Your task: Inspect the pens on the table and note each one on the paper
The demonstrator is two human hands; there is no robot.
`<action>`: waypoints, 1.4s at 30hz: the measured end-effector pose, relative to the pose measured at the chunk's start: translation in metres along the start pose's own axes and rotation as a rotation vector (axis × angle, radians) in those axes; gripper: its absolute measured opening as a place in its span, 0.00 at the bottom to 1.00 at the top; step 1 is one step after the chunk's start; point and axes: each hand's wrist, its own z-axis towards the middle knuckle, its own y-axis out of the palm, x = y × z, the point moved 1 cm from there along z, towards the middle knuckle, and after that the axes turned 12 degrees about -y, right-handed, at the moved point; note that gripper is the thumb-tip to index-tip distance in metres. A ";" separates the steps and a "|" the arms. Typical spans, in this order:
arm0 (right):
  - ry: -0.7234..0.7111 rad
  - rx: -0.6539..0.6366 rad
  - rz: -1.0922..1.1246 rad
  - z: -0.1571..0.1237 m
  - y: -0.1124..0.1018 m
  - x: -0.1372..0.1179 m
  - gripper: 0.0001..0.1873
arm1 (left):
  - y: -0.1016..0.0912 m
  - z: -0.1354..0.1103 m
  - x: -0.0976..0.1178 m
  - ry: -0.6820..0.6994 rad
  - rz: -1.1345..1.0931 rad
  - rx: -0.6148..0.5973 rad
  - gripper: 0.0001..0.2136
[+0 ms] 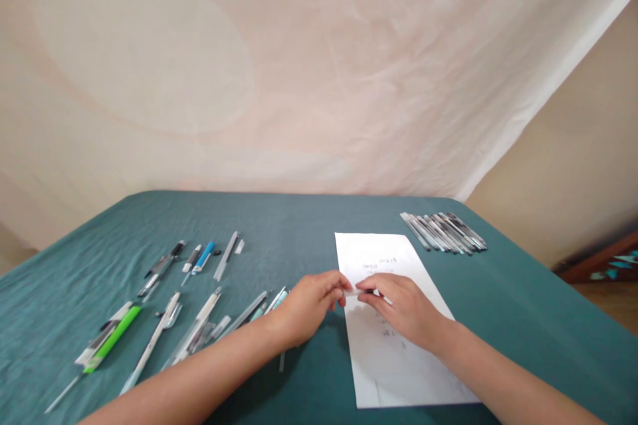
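My left hand (310, 305) and my right hand (403, 309) meet over the left edge of a white sheet of paper (393, 345) with some handwriting. Both pinch the ends of a small white pen (355, 292) held level between their fingertips. The sheet lies flat on a teal tablecloth (279, 226). Most of the pen is hidden by my fingers.
Several pens and pen parts lie scattered at the left, among them a green one (113, 339) and a blue one (203, 257). A neat row of several dark and silver pens (443, 231) lies at the back right. A pale cloth backdrop hangs behind the table.
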 end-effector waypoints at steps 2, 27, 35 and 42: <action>0.025 0.042 -0.032 -0.001 0.001 0.003 0.08 | -0.002 0.000 0.002 0.092 -0.017 0.135 0.12; -0.042 0.280 -0.309 -0.006 0.016 0.013 0.05 | 0.022 0.012 -0.019 -0.440 -1.397 0.067 0.09; -0.218 0.240 -0.254 -0.007 0.014 0.013 0.05 | 0.025 0.012 -0.018 -0.460 -1.388 0.057 0.08; 0.150 0.099 -0.028 -0.003 0.012 0.010 0.09 | 0.023 0.012 -0.017 -0.408 -1.352 0.115 0.07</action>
